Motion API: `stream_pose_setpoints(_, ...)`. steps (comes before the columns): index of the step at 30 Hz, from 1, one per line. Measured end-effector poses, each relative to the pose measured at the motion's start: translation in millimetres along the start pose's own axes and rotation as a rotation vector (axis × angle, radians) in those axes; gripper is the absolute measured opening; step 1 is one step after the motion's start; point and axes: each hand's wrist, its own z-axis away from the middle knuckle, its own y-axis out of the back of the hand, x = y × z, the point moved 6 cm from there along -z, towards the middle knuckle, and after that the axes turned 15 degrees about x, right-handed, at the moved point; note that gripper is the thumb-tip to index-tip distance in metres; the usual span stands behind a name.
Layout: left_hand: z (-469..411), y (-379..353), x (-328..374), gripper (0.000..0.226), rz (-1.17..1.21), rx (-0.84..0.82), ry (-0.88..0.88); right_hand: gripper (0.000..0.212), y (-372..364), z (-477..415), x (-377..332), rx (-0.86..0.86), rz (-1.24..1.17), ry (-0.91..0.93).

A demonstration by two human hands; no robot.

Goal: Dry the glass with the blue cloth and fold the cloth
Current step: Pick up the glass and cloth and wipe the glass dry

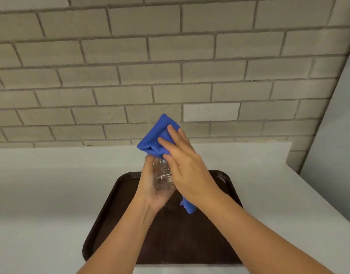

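Observation:
A clear glass (162,175) is held in the air above the tray, cupped from the left by my left hand (150,186). The blue cloth (156,135) covers the glass's far end. My right hand (187,165) presses the cloth against the glass, its fingers spread flat over the fabric. A tail of the cloth hangs down below my right wrist. Much of the glass is hidden by the two hands and the cloth.
A dark brown tray (111,214) lies on the white counter (42,194) directly under the hands. A grey brick wall (130,66) rises behind the counter. The counter's right edge runs diagonally beside a pale wall (338,125).

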Motion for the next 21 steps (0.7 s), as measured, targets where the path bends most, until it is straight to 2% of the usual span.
stream_pose_setpoints(5, -1, -6, -5, 0.049, -0.102, 0.057, -0.048, 0.04, 16, -23, 31, 0.186, -0.268, -0.355)
stream_pose_setpoints(8, -4, -5, -3, 0.03, -0.167, 0.101, -0.116, 0.034, 15, -3, 42, 0.221, -0.315, -0.478)
stream_pose_setpoints(9, -5, -2, -2, 0.027, -0.187, 0.137, -0.127, 0.031, 13, 6, 45, 0.212, -0.306, -0.502)
stream_pose_setpoints(10, -7, 1, 0, 0.034, -0.216, 0.183, -0.147, 0.03, 12, 13, 49, 0.19, -0.289, -0.52)
stream_pose_setpoints(12, -9, 7, 4, 0.067, -0.273, 0.277, -0.198, 0.031, 10, 26, 58, 0.116, -0.263, -0.55)
stream_pose_setpoints(14, -10, 14, 6, 0.084, -0.307, 0.341, -0.264, 0.03, 13, 32, 66, 0.032, -0.264, -0.572)
stream_pose_setpoints(18, -12, 29, 3, 0.065, -0.479, 0.447, -0.367, 0.027, 25, 37, 78, -0.03, -0.273, -0.604)
stream_pose_setpoints(21, -14, 44, -4, 0.075, -0.609, 0.506, -0.411, 0.031, 32, 40, 86, 0.0, -0.341, -0.657)
